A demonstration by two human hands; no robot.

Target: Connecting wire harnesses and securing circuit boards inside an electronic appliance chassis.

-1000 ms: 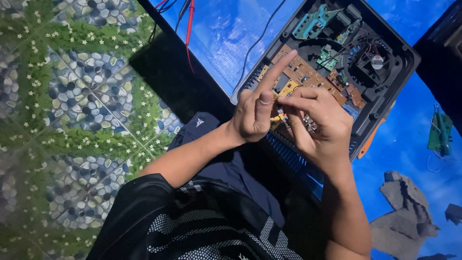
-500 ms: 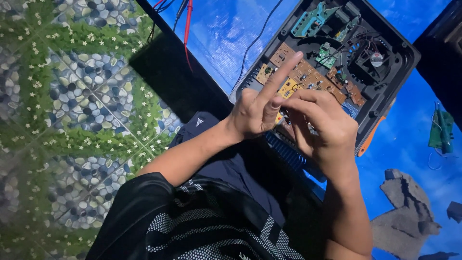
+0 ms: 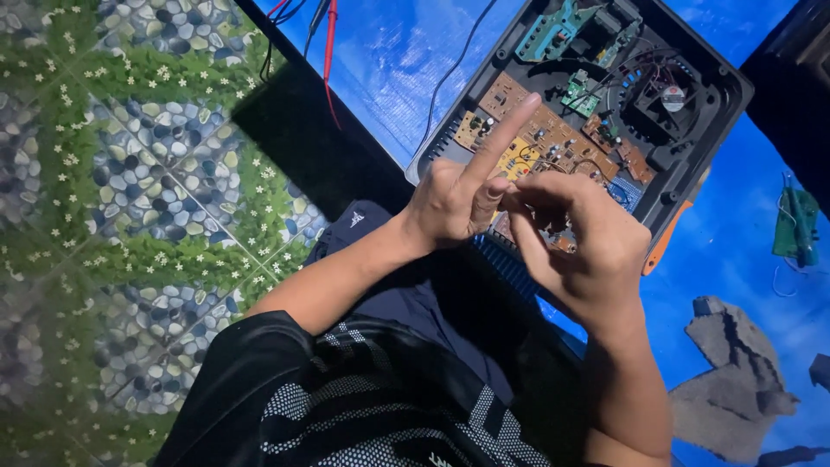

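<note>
An opened black device case (image 3: 692, 164) lies on a blue sheet, with brown circuit boards (image 3: 553, 138), green boards (image 3: 553, 30) and a small fan (image 3: 670, 97) inside. Both hands hover over its near edge. My left hand (image 3: 450, 203) points its index finger out over the brown boards, with the other fingers curled. My right hand (image 3: 579, 251) is curled, and its fingertips meet my left thumb. Whatever lies between the fingertips is hidden.
Red and black leads (image 3: 328, 43) trail across the blue sheet (image 3: 398, 60) at the top. An orange tool handle (image 3: 664, 249) sticks out beside the case. A small green board (image 3: 795, 227) and a grey rag (image 3: 731, 380) lie at right. Pebble-patterned flooring (image 3: 130, 190) is at left.
My left index finger has straightened and now points out over the boards. Both hands stay pressed together at the fingertips and have shifted a little toward me.
</note>
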